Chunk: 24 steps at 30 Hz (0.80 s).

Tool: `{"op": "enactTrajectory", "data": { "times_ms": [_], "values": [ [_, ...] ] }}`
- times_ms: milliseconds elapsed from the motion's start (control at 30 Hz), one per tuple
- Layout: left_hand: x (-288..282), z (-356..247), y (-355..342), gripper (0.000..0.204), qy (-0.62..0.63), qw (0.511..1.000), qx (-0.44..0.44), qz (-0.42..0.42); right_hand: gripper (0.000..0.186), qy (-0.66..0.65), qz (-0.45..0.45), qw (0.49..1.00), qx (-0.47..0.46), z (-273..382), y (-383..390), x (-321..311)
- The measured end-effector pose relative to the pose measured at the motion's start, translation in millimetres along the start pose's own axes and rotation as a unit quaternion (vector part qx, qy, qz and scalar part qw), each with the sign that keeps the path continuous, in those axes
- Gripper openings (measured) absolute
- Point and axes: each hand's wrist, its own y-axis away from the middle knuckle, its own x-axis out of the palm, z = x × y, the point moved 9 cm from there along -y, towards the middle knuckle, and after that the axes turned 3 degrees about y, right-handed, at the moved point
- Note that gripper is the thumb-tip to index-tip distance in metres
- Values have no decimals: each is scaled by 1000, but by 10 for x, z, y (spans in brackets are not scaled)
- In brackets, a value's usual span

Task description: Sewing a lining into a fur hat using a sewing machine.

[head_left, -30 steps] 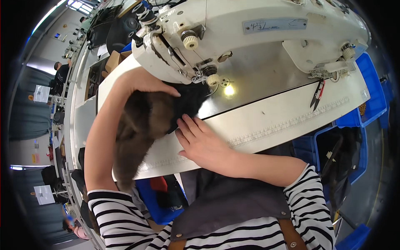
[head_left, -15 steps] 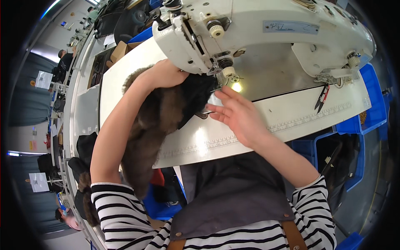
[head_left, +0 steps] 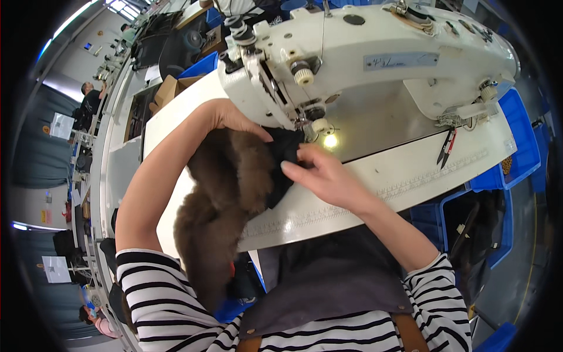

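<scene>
A brown fur piece (head_left: 214, 217) with black fabric (head_left: 284, 164) joined to it lies under the head of a white sewing machine (head_left: 369, 44) and hangs over the table's front edge. My left hand (head_left: 234, 119) grips the top of the piece, left of the needle area; its thumb shows on the fabric, while the other fingers are mostly hidden. From the right, my right hand (head_left: 328, 176) pinches the black fabric's edge between thumb and fingers, just in front of the presser foot (head_left: 305, 130). A small lamp lights the plate beside the needle.
Red-handled thread snips (head_left: 447, 148) lie on the right of the white table (head_left: 305, 220), which has a printed ruler along its front. Blue bins (head_left: 522, 141) stand at the right, one holding dark material. A cardboard box (head_left: 168, 92) sits behind at the left. Other people are far left.
My right hand, fingers spread beside the fabric before, has closed on its edge. The fur piece has turned and come nearer, and my left hand's thumb now shows. The whole view has shifted slightly.
</scene>
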Motion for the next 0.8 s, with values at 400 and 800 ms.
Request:
{"op": "enactTrajectory", "data": {
  "times_ms": [400, 800],
  "values": [
    [822, 550, 19, 37, 357, 927, -5, -117, 41, -683, 24, 717, 138, -299, 182, 486],
    [992, 37, 174, 40, 745, -492, -218, 394, 29, -465, -182, 831, 247, -228, 293, -181]
  ]
}}
